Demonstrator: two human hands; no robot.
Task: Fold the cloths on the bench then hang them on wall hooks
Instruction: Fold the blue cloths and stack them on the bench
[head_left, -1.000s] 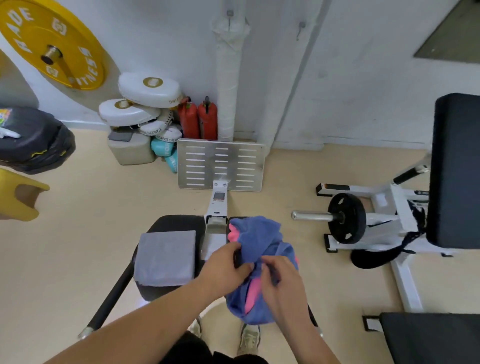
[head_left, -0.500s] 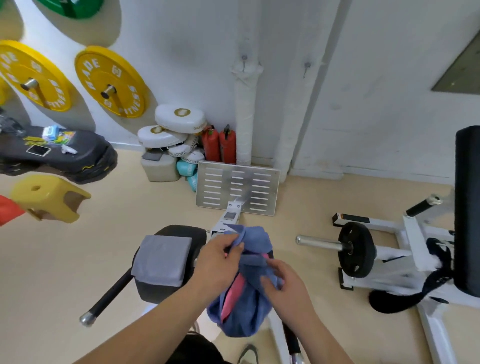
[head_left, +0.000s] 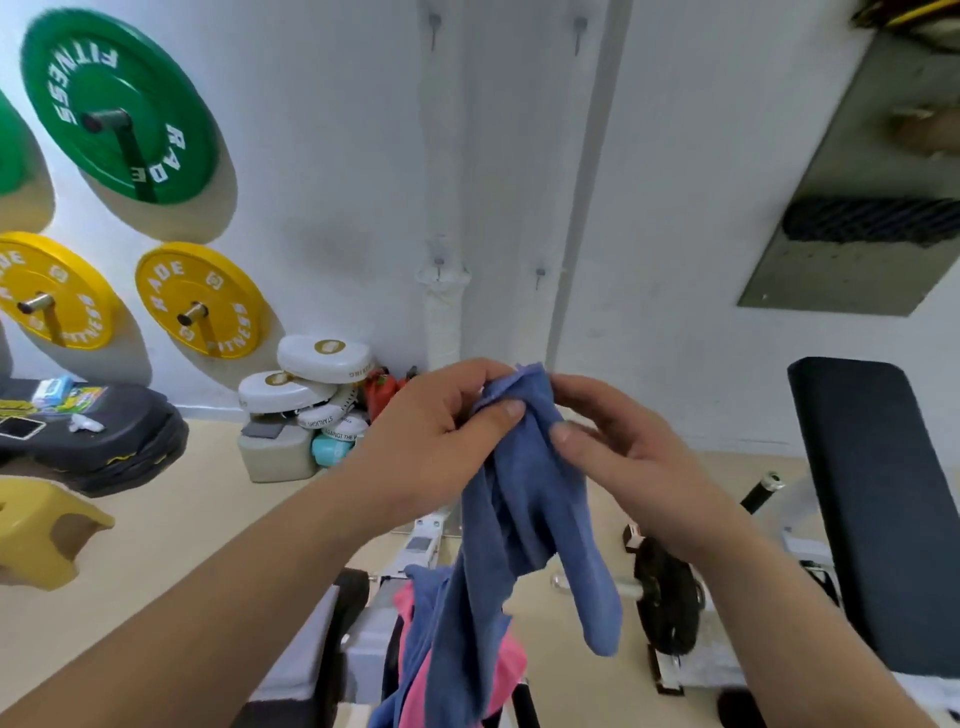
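hands 2 | left hand (head_left: 431, 431), right hand (head_left: 639, 457) pinch 1 blue cloth (head_left: 524, 519)

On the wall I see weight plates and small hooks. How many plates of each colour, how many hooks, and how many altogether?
Green plates: 2 (one cut off by the left edge)
Yellow plates: 2
Wall hooks: 4
Total: 8

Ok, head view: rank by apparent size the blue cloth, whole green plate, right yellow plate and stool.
Largest: blue cloth, though it hangs nearest the camera.
Next: green plate.
Last: yellow plate and stool look about alike; the stool is cut by the frame edge, so unranked.
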